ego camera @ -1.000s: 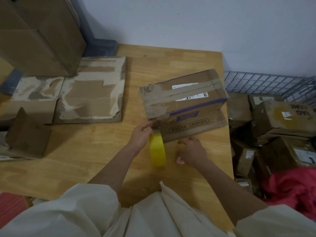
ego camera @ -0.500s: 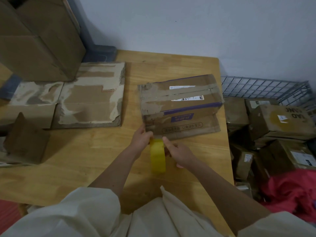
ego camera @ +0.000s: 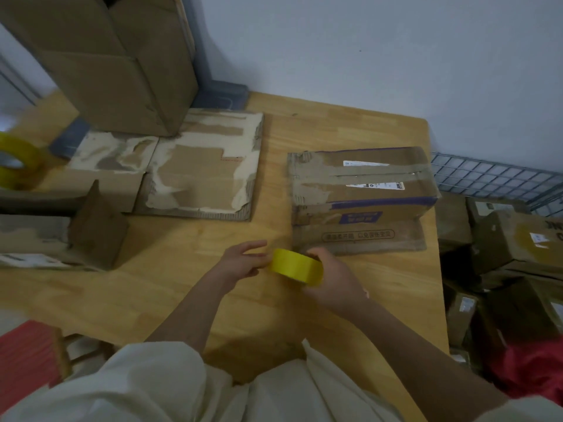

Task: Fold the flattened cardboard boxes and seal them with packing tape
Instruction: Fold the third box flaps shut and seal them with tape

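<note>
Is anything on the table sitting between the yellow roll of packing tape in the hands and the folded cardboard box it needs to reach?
Nothing visible. The yellow roll of packing tape, gripped by the right hand with the left hand at its other side, sits just in front of the folded cardboard box; only bare wooden table lies between them.

There is only the one view, worn on the person's head, looking forward and steeply down at the wooden table (ego camera: 350, 132) from close above. Its left edge seems blurred.
</note>
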